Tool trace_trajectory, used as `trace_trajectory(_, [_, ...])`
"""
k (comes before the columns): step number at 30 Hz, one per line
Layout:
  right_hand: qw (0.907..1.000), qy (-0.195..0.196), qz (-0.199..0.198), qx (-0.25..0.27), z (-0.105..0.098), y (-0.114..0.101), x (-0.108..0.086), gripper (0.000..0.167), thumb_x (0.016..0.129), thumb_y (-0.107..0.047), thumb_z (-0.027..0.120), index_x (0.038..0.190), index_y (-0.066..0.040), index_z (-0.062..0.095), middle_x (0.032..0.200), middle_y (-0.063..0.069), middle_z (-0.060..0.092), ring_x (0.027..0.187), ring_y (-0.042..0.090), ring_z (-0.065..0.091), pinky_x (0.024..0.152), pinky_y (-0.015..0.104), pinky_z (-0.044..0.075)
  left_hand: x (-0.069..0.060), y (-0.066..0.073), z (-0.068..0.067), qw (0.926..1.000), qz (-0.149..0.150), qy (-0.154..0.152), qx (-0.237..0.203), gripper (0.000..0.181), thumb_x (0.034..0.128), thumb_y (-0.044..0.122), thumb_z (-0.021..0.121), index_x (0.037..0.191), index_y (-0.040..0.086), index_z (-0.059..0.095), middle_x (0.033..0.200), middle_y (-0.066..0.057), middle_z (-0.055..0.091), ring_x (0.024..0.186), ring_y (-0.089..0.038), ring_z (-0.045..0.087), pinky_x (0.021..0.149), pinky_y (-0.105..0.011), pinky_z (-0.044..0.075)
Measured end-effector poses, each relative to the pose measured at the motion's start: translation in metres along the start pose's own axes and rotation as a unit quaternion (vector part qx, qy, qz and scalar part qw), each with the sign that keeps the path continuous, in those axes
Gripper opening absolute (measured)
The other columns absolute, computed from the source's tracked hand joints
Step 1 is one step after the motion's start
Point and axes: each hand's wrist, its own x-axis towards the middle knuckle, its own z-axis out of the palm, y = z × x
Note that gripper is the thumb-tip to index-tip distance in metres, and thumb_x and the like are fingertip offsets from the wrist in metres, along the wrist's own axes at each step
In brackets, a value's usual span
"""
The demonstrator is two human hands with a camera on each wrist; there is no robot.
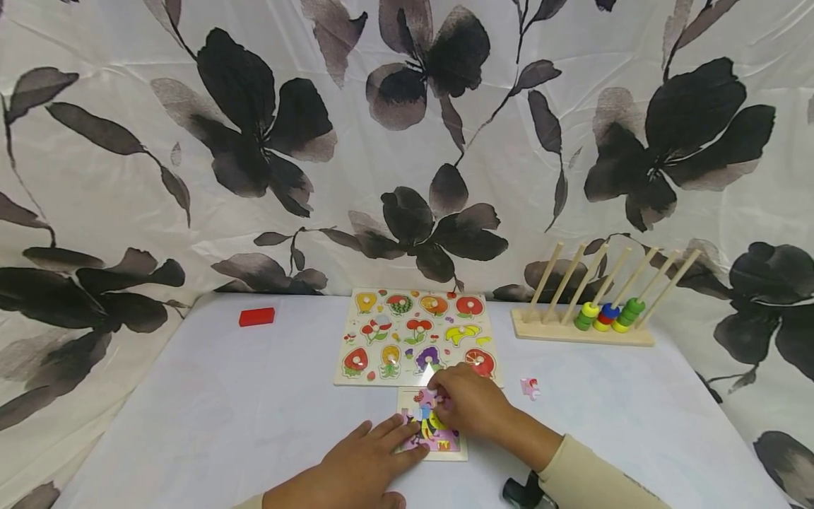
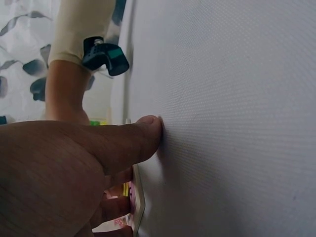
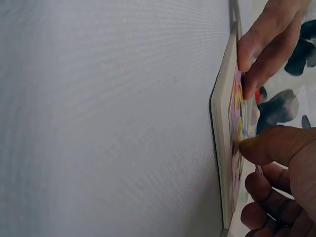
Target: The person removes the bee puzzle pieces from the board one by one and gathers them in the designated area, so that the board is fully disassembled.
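Observation:
A small framed jigsaw puzzle with a colourful cartoon figure on a pink ground lies near the front of the table. My left hand rests on its left side, fingers spread and fairly straight; in the left wrist view the thumb touches the tablecloth. At the puzzle's upper right, my right hand has its fingers curled, pinching a puzzle piece of which only a thin pale edge shows. Its thumb touches the puzzle surface. A loose pink puzzle piece lies to the right.
Behind the puzzle lies a fruit peg board, touching or nearly touching it. A wooden bead rack with coloured rings stands at the back right. A red block sits at the back left. Floral cloth hangs behind the table.

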Motion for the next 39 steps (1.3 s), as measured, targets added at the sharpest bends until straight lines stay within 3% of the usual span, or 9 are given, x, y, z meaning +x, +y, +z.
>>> trace_trajectory(10, [0.9990, 0.012, 0.043, -0.008, -0.008, 0.008, -0.010, 0.030, 0.080, -0.018, 0.082, 0.108, -0.016, 0.072, 0.088, -0.010, 0.058, 0.081, 0.009, 0.052, 0.067, 0.029, 0.049, 0.001, 0.000, -0.001, 1.0000, -0.002, -0.005, 0.003, 0.073, 0.0894, 0.061, 0.068, 0.155, 0.041, 0.043, 0.164, 0.011, 0.033, 0.153, -0.020, 0.025, 0.110, -0.060, 0.039])
trace_trajectory(20, [0.9972, 0.022, 0.071, 0.000, -0.016, 0.025, -0.024, 0.031, 0.080, -0.017, 0.083, 0.108, -0.019, 0.071, 0.094, -0.010, 0.062, 0.093, 0.012, 0.056, 0.076, 0.035, 0.053, 0.000, 0.002, -0.004, 0.9999, -0.011, -0.005, -0.002, 0.074, 0.0879, 0.059, 0.071, 0.154, 0.041, 0.044, 0.163, 0.010, 0.034, 0.152, -0.021, 0.027, 0.110, -0.060, 0.039])
trace_trajectory(31, [0.9913, 0.022, 0.129, 0.000, -0.026, 0.044, -0.037, 0.031, 0.080, -0.016, 0.085, 0.106, -0.022, 0.071, 0.091, -0.011, 0.060, 0.090, 0.010, 0.054, 0.077, 0.034, 0.053, -0.001, 0.002, -0.003, 1.0000, -0.008, -0.003, -0.005, 0.074, 0.0881, 0.057, 0.072, 0.155, 0.041, 0.044, 0.163, 0.011, 0.034, 0.152, -0.020, 0.026, 0.110, -0.060, 0.039])
trace_trajectory(39, [0.9907, 0.031, 0.133, -0.002, -0.034, 0.056, -0.050, 0.030, 0.079, -0.013, 0.083, 0.106, -0.020, 0.071, 0.091, -0.011, 0.060, 0.092, 0.011, 0.055, 0.076, 0.035, 0.053, -0.001, 0.003, 0.000, 1.0000, 0.000, 0.007, 0.002, 0.074, 0.0885, 0.059, 0.070, 0.155, 0.041, 0.043, 0.163, 0.011, 0.034, 0.152, -0.020, 0.026, 0.110, -0.059, 0.040])
